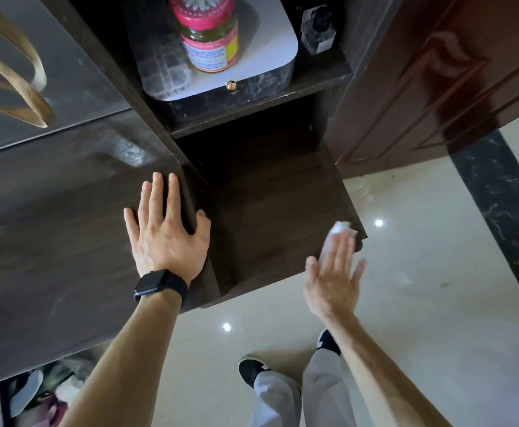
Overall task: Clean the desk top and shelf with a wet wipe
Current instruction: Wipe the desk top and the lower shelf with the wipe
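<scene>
Wipe (343, 228) lies bunched at the shelf's (267, 217) front right corner, under the right hand's (333, 278) straight fingers. Left hand (167, 229) rests flat, fingers spread, at the desk's (51, 226) right edge.

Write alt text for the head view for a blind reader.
A right hand with straight fingers presses a white wipe to the front corner of a dark shelf; the left hand lies flat on the desk top. Above, a pink-lidded jar stands on a grey box.
</scene>
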`<state>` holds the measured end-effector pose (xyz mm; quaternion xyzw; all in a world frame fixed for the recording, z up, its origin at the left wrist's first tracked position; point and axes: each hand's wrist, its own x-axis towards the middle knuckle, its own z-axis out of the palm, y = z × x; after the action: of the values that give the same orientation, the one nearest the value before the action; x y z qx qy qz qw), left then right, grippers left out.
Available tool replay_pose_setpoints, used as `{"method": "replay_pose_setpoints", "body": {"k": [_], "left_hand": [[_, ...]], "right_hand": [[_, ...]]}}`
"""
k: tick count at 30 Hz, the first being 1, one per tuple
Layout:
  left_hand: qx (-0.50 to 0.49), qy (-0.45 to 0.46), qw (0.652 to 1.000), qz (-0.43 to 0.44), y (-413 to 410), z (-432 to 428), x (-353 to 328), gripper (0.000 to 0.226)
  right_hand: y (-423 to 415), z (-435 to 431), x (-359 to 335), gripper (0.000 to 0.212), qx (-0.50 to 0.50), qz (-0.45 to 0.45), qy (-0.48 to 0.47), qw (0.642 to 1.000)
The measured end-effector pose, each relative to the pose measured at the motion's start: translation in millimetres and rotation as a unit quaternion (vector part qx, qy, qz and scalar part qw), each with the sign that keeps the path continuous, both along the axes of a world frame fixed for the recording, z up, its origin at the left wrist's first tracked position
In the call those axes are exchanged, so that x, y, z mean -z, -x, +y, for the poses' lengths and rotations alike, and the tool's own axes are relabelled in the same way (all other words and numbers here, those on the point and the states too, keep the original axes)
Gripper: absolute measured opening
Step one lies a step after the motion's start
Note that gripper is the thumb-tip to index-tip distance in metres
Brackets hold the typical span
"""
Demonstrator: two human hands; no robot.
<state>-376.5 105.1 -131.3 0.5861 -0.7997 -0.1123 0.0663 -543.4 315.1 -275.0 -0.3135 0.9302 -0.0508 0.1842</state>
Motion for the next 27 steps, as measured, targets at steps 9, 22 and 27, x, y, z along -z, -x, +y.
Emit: {"method": "replay_pose_setpoints", "body": {"k": [9, 22, 27], "left_hand": [[0.001, -0.001, 1.000, 0.000, -1.5, 3.2, 0.8, 0.071], [-0.003, -0.010, 1.000, -0.005, 1.1, -0.1, -2.2, 0.071], [-0.007, -0.006, 1.000, -0.002, 3.3, -3.8, -0.3, 0.072]], "right_hand": [[49.8, -73.5, -9.2, 0.074, 0.033, 0.010, 0.019, 0.999], [33.2, -1.3, -16.2, 0.076, -0.069, -0.014, -0.040, 0.997], [81.2, -65.3, -11.6, 0.079, -0.018, 0.023, -0.022, 0.999]]}}
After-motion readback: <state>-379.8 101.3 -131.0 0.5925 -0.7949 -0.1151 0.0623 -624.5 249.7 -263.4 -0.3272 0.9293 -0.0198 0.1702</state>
